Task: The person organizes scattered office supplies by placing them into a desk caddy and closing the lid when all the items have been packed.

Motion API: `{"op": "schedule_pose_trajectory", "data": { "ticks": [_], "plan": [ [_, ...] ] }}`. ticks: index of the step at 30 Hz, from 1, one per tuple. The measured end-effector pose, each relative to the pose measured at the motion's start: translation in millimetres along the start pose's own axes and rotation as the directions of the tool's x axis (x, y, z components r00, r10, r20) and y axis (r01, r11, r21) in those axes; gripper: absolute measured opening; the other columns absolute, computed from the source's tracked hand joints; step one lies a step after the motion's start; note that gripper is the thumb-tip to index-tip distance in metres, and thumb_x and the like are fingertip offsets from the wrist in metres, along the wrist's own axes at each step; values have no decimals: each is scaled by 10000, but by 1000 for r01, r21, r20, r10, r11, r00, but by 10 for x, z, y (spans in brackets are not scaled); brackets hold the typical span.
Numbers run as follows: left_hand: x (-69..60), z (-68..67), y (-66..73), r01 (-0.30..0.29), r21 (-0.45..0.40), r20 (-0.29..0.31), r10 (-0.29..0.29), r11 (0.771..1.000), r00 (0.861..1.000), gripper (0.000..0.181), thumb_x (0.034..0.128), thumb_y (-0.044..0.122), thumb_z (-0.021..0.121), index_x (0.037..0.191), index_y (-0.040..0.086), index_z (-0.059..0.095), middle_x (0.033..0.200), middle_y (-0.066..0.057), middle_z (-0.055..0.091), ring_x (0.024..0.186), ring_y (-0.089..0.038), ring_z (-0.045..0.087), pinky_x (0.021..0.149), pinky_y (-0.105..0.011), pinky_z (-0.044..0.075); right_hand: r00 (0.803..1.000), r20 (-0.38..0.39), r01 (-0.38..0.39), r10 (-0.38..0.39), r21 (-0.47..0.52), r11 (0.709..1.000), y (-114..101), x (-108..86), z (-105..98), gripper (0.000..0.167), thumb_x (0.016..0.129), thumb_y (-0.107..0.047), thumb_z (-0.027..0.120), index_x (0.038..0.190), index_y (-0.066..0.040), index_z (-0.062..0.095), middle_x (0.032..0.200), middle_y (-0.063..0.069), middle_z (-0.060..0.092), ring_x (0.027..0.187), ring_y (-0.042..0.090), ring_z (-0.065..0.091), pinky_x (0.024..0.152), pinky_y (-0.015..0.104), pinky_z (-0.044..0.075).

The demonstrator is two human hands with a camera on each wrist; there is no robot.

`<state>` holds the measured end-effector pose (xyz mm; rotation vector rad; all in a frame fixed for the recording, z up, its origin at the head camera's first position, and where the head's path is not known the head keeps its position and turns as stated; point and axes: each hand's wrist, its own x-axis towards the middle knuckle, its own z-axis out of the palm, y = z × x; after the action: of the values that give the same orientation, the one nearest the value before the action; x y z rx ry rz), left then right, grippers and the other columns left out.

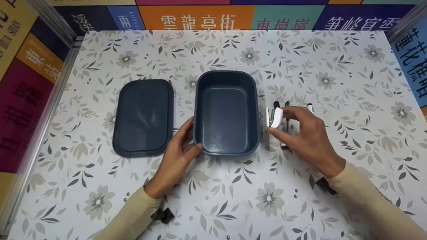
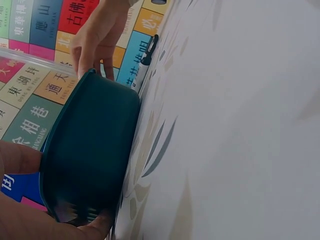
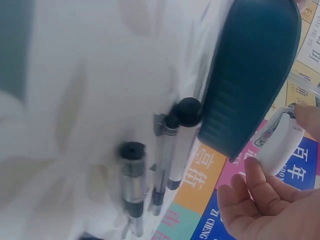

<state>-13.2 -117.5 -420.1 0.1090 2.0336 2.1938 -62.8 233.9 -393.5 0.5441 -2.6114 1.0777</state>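
Note:
A dark blue plastic box (image 1: pixel 225 116) stands lidless and empty in the middle of the table. My left hand (image 1: pixel 176 160) holds its near left corner, thumb by the rim and fingers against the outer wall. To the right of the box, my right hand (image 1: pixel 308 140) pinches a small white stapler (image 1: pixel 277 117) between thumb and fingers. The right wrist view shows the stapler (image 3: pixel 284 142) raised near the box's rim, outside it. Below that hand lie a white marker (image 3: pixel 184 145) with a black end and two slim pens (image 3: pixel 132 185), partly hidden by the hand in the head view.
The matching dark blue lid (image 1: pixel 143 116) lies flat on the table, left of the box. A floral-patterned cover (image 1: pixel 213 200) spans the tabletop. Panels with coloured lettering (image 1: pixel 196 18) border the back and both sides.

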Motion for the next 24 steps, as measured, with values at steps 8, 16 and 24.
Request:
{"op": "schedule_pose_trajectory", "data": {
  "ticks": [8,16,24],
  "plan": [
    [0,-5,-12,0,2,0,0,1000,1000,828,1004,-44,650,1730,-12,254,1749,-229,340,1588,-374,405,1279,-403,403,999,-24,36,-36,12,999,-36,71,-5,586,797,-103,998,1283,61,713,1172,155,762,1071,318,753,946,257,509],
    [4,-15,-17,-12,17,7,12,1000,1000,824,1002,-44,652,1726,-20,260,1738,-243,355,1580,-384,415,1287,-417,392,997,-35,66,-65,22,998,-78,122,48,572,788,-126,1005,1260,39,727,1163,139,771,1087,296,730,959,262,486],
    [3,-3,-3,-4,25,-5,4,1000,1000,828,997,-38,653,1726,-19,262,1735,-234,365,1581,-370,418,1281,-412,400,996,-10,90,-90,21,996,-120,197,105,580,803,-161,1006,1276,21,724,1135,114,777,1072,260,686,835,292,458]
  ]
}}
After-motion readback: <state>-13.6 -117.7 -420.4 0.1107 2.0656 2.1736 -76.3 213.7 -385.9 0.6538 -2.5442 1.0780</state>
